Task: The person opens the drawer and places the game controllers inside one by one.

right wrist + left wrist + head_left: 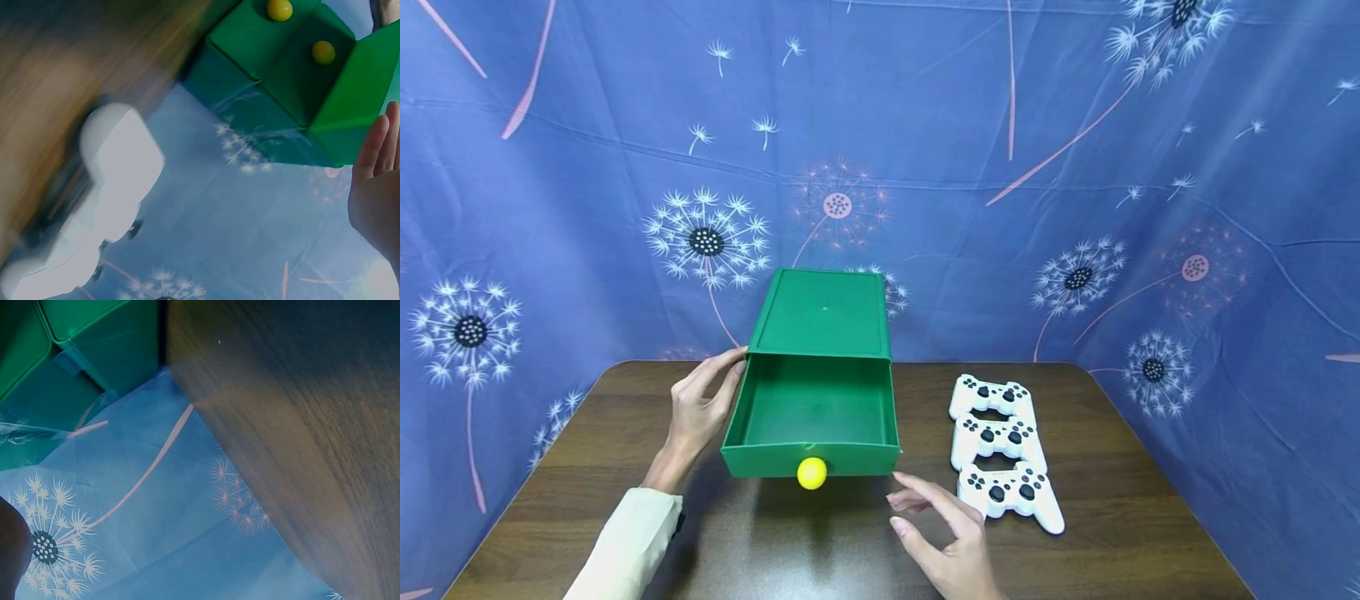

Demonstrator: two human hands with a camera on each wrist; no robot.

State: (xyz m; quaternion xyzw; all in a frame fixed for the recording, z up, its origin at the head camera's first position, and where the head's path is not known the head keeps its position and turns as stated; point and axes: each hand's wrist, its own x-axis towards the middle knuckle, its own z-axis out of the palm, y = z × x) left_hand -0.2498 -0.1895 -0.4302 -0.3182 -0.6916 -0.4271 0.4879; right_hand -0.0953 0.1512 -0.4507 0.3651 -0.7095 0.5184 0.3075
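Green box (pixel 822 312): left hand (pixel 702 404), grip loose, seemingly touches it; right hand (pixel 951 537), fingers parted, nearby.

So it's a green drawer unit (pixel 823 312), looks like glossy plastic, standing upright around the middle of the brown wood-look surface (pixel 820 550) with its front facing the wearer. The top drawer (pixel 756 463) sits well open, level, green inside too, with a round yellow knob (pixel 812 472) on its front. From the right wrist you can see two lower drawers (pixel 300 81), both closed, each with a matching yellow knob.
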